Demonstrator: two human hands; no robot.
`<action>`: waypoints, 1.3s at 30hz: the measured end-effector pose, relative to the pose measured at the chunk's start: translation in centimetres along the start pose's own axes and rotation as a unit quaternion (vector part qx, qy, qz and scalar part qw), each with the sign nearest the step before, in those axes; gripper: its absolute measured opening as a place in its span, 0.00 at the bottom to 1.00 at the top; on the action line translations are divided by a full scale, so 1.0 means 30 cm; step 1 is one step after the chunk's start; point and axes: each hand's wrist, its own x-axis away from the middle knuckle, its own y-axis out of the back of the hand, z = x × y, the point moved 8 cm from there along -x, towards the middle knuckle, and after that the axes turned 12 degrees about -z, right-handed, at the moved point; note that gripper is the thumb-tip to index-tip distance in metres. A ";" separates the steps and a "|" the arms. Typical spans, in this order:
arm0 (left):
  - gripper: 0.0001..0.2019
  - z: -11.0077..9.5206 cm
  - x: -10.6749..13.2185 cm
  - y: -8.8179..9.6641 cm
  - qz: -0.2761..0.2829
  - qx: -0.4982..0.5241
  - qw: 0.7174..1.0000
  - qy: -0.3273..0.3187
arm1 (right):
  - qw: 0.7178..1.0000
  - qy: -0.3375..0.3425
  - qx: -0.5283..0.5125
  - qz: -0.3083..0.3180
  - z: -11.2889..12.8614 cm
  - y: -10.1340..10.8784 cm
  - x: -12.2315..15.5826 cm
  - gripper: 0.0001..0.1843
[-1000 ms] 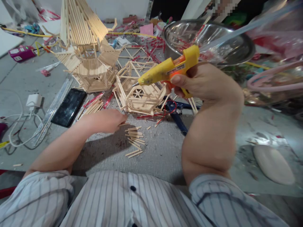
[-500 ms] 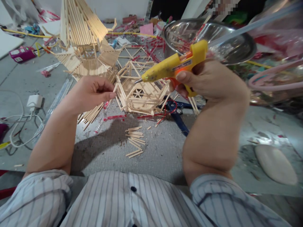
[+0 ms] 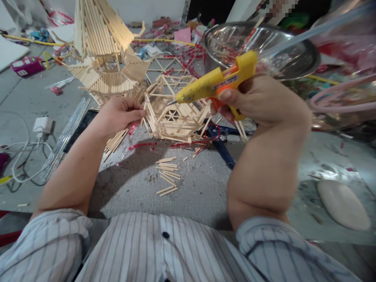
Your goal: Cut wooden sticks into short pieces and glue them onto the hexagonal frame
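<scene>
Two stick structures stand before me: a tall tower at eleven o'clock and a low, open frame at twelve. I judge the step in hand to be gluing at the frame.

My right hand is wrapped around the yellow glue gun. Its nozzle points toward nine o'clock; contact with the frame cannot be confirmed. My left hand pinches a thin stick at the frame's nine o'clock edge. Whether it is loose or already fixed, I cannot tell.

For a sound joint, I should brace the stick, apply one small bead, keep fingertips off the nozzle and hold steady until set. Cut sticks lie at the frame's six o'clock.

Containers: a metal bowl at one o'clock holds red strips; a small white cup, contents unclear, stands beyond the frame.
</scene>
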 end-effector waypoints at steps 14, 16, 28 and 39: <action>0.05 -0.002 -0.004 0.002 -0.018 -0.016 1.000 -0.003 | 0.993 0.000 0.082 0.085 -0.043 -0.068 -0.008 0.21; 0.05 -0.005 -0.004 0.000 -0.018 -0.013 1.000 -0.006 | 0.994 -0.005 0.070 0.085 -0.040 -0.073 -0.008 0.21; 0.07 -0.006 -0.004 0.001 -0.017 -0.041 0.999 -0.023 | 0.992 -0.001 0.075 0.097 -0.049 -0.082 -0.012 0.20; 0.05 -0.002 -0.002 -0.004 -0.012 -0.024 1.000 -0.013 | 0.994 -0.006 0.029 0.103 -0.056 -0.085 -0.014 0.14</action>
